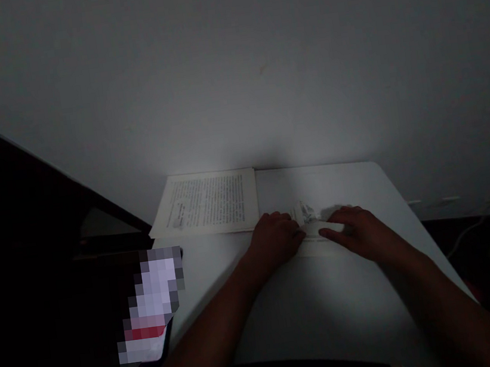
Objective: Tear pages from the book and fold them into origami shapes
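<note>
A printed sheet of paper (314,250), partly folded and crumpled at its far side, lies on the white table in front of me. My left hand (278,236) is closed at the sheet's left side, its curled fingers and thumb gripping the paper. On the right side, my right hand (354,229) rests at the paper, with thumb and fingers apart. The fingers partly cover the folded area, and dim light blurs the fold's detail.
Printed pages (211,203) lie flat at the table's back left, against the wall (231,77). A phone (153,307) with a lit, blurred screen sits at the left edge of the white table (298,315). A pale cable (470,230) runs beyond the right edge.
</note>
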{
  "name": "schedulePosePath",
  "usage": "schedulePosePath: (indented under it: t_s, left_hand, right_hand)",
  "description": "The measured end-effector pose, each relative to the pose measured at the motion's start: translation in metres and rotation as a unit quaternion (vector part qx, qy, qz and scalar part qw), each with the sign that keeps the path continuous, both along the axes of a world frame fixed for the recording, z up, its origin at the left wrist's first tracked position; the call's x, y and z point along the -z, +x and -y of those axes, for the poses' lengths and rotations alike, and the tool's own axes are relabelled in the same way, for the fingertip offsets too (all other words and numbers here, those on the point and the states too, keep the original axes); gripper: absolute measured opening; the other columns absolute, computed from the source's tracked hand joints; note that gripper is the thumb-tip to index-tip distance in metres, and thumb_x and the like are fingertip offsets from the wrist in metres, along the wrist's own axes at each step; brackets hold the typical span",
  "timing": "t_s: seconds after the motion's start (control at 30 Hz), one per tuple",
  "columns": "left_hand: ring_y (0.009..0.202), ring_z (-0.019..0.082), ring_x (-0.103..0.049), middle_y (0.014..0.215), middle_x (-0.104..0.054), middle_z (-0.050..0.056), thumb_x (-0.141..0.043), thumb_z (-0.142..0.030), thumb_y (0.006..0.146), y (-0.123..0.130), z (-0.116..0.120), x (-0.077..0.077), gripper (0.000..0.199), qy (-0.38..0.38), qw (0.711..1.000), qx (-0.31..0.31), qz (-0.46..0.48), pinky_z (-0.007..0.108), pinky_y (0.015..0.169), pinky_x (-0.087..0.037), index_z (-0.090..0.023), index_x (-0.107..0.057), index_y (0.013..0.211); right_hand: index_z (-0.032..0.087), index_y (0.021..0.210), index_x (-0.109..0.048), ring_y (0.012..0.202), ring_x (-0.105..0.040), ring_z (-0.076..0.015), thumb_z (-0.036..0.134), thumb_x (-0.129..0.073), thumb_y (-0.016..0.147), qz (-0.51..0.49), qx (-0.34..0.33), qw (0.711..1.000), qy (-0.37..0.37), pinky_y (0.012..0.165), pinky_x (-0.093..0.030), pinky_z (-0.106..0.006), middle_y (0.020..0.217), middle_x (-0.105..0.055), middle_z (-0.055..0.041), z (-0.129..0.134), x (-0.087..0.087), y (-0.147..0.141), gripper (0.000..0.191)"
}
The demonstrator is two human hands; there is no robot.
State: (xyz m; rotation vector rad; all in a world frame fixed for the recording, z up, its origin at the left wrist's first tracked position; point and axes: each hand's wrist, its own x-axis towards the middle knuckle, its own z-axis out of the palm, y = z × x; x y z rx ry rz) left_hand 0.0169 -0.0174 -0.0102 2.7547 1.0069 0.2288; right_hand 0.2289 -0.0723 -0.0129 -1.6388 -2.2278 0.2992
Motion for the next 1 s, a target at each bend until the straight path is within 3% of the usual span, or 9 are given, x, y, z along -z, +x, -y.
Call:
schedulePosePath:
  t_s: [0.4, 0.8, 1.0]
  left_hand:
    - [0.088, 0.023, -0.063, 0.09, -0.069, 0.01, -0.046, -0.033, 0.087, 0.008, -0.006, -0.007, 0.029, -0.016, 0.998, -0.007, -0.067, 0.036, 0.081, -0.048, -0.012, -0.067, 0.088]
    - [0.094, 0.023, -0.063, 0.1, -0.069, 0.012, -0.05, -0.031, 0.084, 0.012, -0.005, -0.016, 0.029, -0.073, 0.994, -0.036, -0.073, 0.035, 0.085, -0.047, -0.012, -0.066, 0.097]
    - [0.092, 0.027, -0.063, 0.094, -0.069, 0.012, -0.05, -0.038, 0.083, 0.012, -0.003, -0.017, 0.031, -0.045, 0.991, -0.09, -0.086, 0.043, 0.084, -0.046, -0.013, -0.065, 0.092]
  right_hand:
    - [0.022, 0.078, -0.071, 0.068, -0.062, -0.02, 0.046, -0.06, 0.079, 0.005, 0.079, 0.997, -0.018, 0.068, -0.047, -0.034, 0.074, -0.069, -0.0033, -0.005, 0.007, -0.004, 0.027]
    - [0.022, 0.067, -0.068, 0.057, -0.063, -0.0185, 0.053, -0.064, 0.071, -0.044, 0.18, 0.981, -0.052, 0.055, -0.046, -0.03, 0.063, -0.067, -0.0012, -0.001, -0.002, -0.011, 0.031]
    - [0.022, 0.081, -0.07, 0.07, -0.067, -0.0264, 0.063, -0.065, 0.063, 0.037, 0.222, 0.974, -0.038, 0.063, -0.049, -0.037, 0.079, -0.071, -0.0067, -0.001, -0.005, -0.017, 0.045]
